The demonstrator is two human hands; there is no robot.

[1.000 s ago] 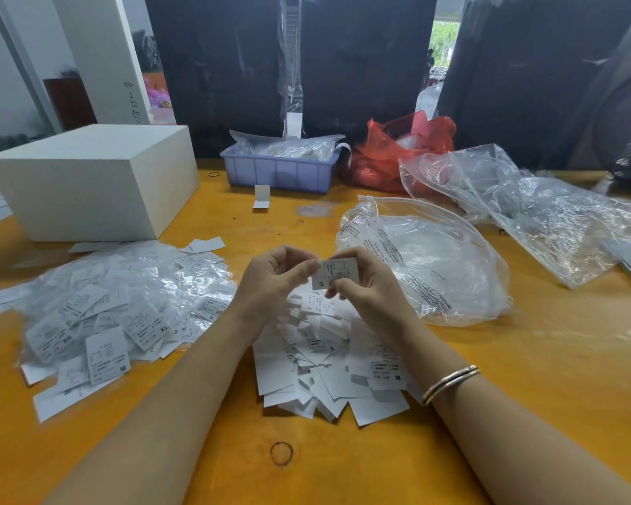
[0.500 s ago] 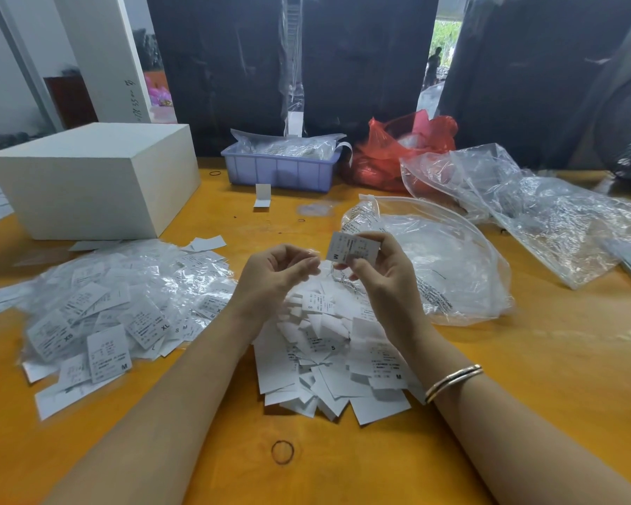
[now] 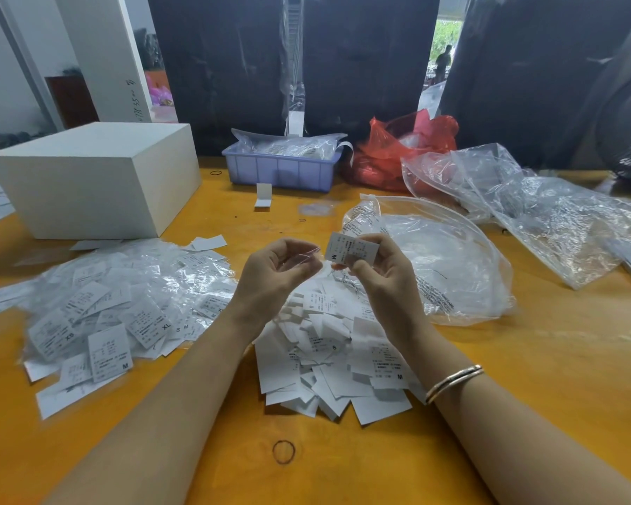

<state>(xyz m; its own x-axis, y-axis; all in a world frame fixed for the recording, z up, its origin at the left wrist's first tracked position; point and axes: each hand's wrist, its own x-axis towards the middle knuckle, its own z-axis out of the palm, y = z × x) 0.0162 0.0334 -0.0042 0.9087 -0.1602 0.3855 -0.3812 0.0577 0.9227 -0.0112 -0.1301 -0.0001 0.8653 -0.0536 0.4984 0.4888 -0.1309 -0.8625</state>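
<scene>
Presently, the right hand [image 3: 383, 282] holds a label [image 3: 350, 249] marked M, with thumb and fingers clamped on its lower part, raised above the loose pile [image 3: 328, 359] on the table [image 3: 525, 377]. The left hand [image 3: 274, 275], fingers curled, pinches a clear sleeve [image 3: 304, 255] just beside the label; whether the two touch cannot be told. A bagged heap [image 3: 117, 304] lies left, before a white box [image 3: 95, 176]. A clear bag [image 3: 452, 267] lies right. A blue tray [image 3: 281, 173] and a red bag [image 3: 397, 154] stand behind.
</scene>
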